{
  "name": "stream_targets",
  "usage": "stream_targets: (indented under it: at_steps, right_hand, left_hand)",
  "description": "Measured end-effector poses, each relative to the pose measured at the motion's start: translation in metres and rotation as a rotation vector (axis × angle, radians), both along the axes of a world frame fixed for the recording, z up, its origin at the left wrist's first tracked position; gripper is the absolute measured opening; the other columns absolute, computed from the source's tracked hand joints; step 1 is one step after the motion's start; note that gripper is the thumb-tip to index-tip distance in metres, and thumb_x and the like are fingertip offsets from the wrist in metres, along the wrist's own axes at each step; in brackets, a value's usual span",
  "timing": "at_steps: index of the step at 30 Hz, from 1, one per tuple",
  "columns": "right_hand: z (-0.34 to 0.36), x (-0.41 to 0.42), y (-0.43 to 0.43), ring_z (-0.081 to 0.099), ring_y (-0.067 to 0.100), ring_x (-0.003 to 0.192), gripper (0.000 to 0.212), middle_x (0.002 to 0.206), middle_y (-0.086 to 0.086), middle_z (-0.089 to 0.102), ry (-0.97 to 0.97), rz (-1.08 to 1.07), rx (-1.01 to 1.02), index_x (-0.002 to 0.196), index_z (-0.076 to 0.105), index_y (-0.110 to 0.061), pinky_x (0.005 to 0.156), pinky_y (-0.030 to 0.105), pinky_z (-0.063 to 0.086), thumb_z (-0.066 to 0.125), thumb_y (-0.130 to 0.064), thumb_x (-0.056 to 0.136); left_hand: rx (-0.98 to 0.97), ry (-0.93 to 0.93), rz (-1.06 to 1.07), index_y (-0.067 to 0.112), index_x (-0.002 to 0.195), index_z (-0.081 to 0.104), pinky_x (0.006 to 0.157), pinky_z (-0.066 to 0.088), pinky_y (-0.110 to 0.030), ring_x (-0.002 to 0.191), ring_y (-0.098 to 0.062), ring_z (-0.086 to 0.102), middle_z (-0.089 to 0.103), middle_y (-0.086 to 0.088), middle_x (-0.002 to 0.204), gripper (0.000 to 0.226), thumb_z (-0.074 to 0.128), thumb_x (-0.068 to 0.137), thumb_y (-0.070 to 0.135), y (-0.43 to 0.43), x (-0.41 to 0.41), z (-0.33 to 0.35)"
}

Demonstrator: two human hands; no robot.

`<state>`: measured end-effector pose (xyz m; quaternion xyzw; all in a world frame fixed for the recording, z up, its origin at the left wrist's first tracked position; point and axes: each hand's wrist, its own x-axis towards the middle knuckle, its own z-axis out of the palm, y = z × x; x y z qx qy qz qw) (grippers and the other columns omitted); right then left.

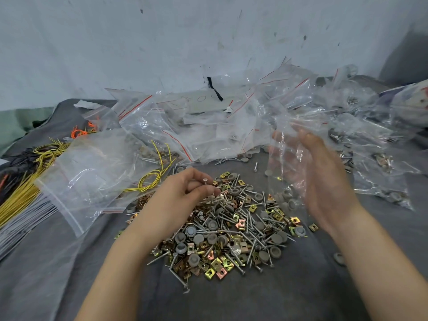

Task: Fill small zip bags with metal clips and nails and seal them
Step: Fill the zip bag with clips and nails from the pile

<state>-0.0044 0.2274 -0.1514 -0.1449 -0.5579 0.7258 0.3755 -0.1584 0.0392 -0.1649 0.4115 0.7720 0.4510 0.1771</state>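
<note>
Left hand (185, 193): centre of the frame, fingers curled, pinching a few nails (205, 181) just above the loose stock.

Right hand (324, 177): raised at right of centre, thumb and fingers gripping the top of a clear zip bag (284, 163), which hangs down in front of the palm. The bag's mouth appears unsealed, though the film is too blurred to be sure. A few grey caps seem to sit at its bottom; a clip count cannot be made out.

Loose stock: a large mixed pile (231, 232) of nails, metal clips (220, 272) and grey caps (199, 239) lies on the cloth-covered desk (301, 293), between and below the hands.

Bags: a heap of empty bags (185, 126) with red zip lines fills the upper middle. Filled bags (370, 144) with parts inside lie at the upper right.

Other: yellow wires (27, 188) lie at the left edge.

Assessment: the task appears part done. A number of bags are filled. The bag in hand is judged mid-fill, with the nails yet to go in and the seal yet to be pressed. The size of the pile and of the empty heap suggests much remains.
</note>
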Motion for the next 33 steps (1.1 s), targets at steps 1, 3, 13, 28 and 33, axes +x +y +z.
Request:
stream_targets:
  at_steps: [1, 3, 13, 28, 33]
  right_hand:
    - [0.000, 0.000, 0.001, 0.067, 0.020, 0.115, 0.022, 0.121, -0.001, 0.072, -0.025, -0.007, 0.024, 0.111, 0.071, -0.024, 0.093, 0.042, 0.056, 0.057, -0.035, 0.099]
    - [-0.001, 0.002, 0.004, 0.065, 0.020, 0.118, 0.032, 0.121, -0.002, 0.071, -0.098, -0.023, 0.133, 0.116, 0.067, -0.015, 0.105, 0.054, 0.046, 0.061, -0.040, 0.096]
    - [-0.021, -0.005, -0.010, 0.065, 0.003, 0.108, 0.055, 0.113, -0.021, 0.068, -0.314, 0.024, 0.614, 0.134, 0.046, -0.052, 0.097, 0.033, 0.054, 0.066, -0.057, 0.083]
    - [-0.031, -0.014, -0.027, 0.042, -0.019, 0.124, 0.069, 0.137, -0.027, 0.052, -0.445, 0.033, 0.884, 0.146, 0.030, -0.051, 0.102, 0.018, 0.036, 0.060, -0.055, 0.084]
    - [-0.032, -0.017, -0.028, 0.040, -0.021, 0.124, 0.070, 0.141, -0.027, 0.050, -0.444, 0.035, 0.901, 0.146, 0.030, -0.050, 0.098, 0.008, 0.032, 0.057, -0.056, 0.082]
  left_hand:
    - [0.008, -0.004, 0.001, 0.021, 0.101, 0.061, 0.072, 0.045, -0.014, 0.072, 0.003, 0.062, 0.076, 0.017, 0.089, 0.006, 0.062, 0.096, 0.023, 0.000, 0.000, 0.001]
    - [0.037, -0.018, -0.001, 0.018, 0.100, 0.062, 0.071, 0.045, -0.012, 0.068, 0.004, 0.062, 0.076, 0.015, 0.088, 0.006, 0.062, 0.095, 0.022, 0.000, 0.002, 0.003]
    - [0.248, 0.051, 0.126, 0.025, 0.109, 0.069, 0.065, 0.045, -0.015, 0.071, -0.001, 0.062, 0.070, 0.005, 0.074, 0.022, 0.050, 0.102, 0.017, -0.006, 0.001, 0.010]
    - [0.242, 0.241, 0.143, 0.037, 0.096, 0.071, 0.067, 0.042, -0.015, 0.077, -0.003, 0.060, 0.065, 0.015, 0.088, 0.014, 0.066, 0.092, 0.025, 0.000, 0.006, 0.014]
    - [0.265, 0.210, 0.098, 0.040, 0.096, 0.072, 0.073, 0.045, -0.015, 0.083, -0.003, 0.062, 0.064, 0.020, 0.091, 0.022, 0.066, 0.092, 0.019, 0.011, 0.014, 0.018]
